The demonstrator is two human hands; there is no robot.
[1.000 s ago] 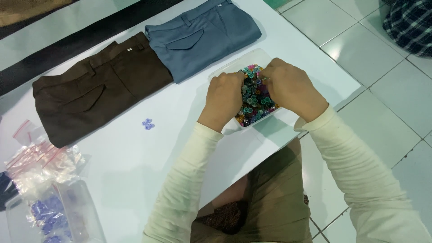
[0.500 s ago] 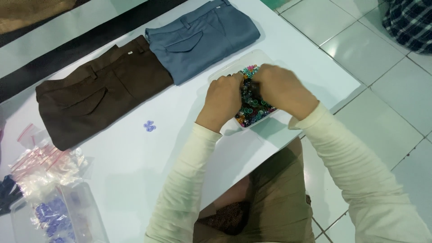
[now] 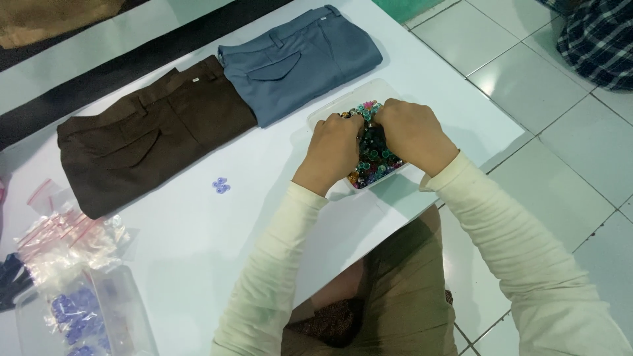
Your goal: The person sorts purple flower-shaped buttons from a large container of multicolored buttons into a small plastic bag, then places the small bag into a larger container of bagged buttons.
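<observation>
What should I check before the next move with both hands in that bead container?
1. Left hand in the clear container: ok.
2. Right hand over the mixed beads: ok.
3. Container fully on the white table: ok, though near the edge.
4. What the fingertips pinch: cannot tell, hidden.
5. Loose blue piece apart from the hands: ok.
6. Folded brown trousers and grey-blue trousers clear of the container: ok.

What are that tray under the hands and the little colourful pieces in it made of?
The tray looks like clear, thin plastic: the white table shows through its glossy rim. The colourful pieces seem to be small plastic buttons or beads, shiny and round, in teal, pink and dark tones; too small to be sure. Both hands, left hand and right hand, dig among them.
</observation>
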